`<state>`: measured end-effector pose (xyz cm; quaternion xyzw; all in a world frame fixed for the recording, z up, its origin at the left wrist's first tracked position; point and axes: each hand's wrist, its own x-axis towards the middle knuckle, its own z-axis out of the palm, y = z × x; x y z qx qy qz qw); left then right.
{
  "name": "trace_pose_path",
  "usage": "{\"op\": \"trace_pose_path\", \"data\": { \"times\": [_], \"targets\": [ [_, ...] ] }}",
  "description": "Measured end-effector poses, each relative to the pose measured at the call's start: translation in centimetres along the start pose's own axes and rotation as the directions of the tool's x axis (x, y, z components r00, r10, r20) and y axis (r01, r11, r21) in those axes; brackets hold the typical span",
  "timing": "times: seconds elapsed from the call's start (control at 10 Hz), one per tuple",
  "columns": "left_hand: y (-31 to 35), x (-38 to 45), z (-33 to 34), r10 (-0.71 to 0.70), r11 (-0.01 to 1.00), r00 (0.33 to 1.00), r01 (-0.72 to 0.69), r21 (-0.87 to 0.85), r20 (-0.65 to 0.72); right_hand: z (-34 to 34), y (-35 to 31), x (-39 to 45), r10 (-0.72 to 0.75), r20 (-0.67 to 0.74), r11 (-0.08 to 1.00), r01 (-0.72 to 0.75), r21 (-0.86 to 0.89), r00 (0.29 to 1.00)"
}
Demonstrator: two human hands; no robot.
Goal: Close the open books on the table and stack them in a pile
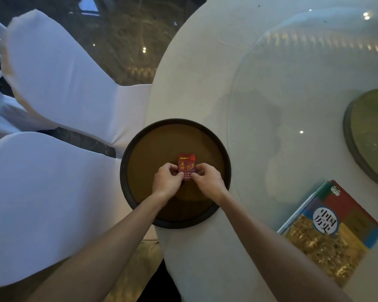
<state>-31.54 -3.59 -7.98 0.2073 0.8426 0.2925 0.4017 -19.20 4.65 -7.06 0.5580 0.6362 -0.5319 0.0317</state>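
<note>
A closed book (329, 232) with a colourful cover and a round white title patch lies at the table's near right; at least one more book seems to lie under it. Over a round brown tray (153, 153), my left hand (167, 178) and my right hand (206, 177) together hold a small red box (187, 164) with gold characters. Both hands pinch its lower edge with fingers curled. No open book is in view.
The round table (194, 73) has a white cloth and a large glass turntable (292, 105). A greenish round plate (371, 136) sits at the right edge. Two white-covered chairs (59, 83) stand to the left of the table.
</note>
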Motion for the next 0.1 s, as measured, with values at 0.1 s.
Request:
{"op": "trace_pose_path", "data": {
  "times": [0.1],
  "targets": [
    [0.79,-0.34,-0.31,0.080,0.988,0.995,-0.072,0.140,-0.057,-0.44,-0.26,-0.48,0.000,-0.038,0.999,-0.002,-0.052,0.999]
  ]
}}
